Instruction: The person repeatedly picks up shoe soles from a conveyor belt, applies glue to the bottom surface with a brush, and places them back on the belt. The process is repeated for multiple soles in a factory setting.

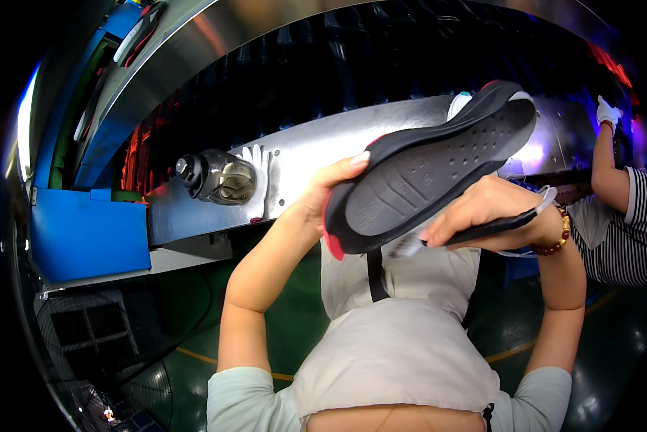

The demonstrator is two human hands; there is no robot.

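Observation:
A black shoe sole [417, 173] with red at its heel edge and toe is held up tilted over the metal bench, its inner side facing me. My left hand [330, 189] grips it at the heel end, thumb on the rim. In my right hand [485, 214], fingers are closed around a brush [492, 230] with a black handle. The brush's pale bristle end, smeared by motion, is at the sole's lower edge near the heel; whether it touches cannot be made out. A beaded bracelet [559, 234] circles my right wrist.
On the metal bench [316, 147] stand a dark clear bottle [222, 178] and, beside it, a white glove [258, 173]. Left of it is a blue machine housing [89, 234]. More soles [140, 32] lie far left. A co-worker's white-gloved hand [608, 112] is at right. A fan [100, 345] stands lower left.

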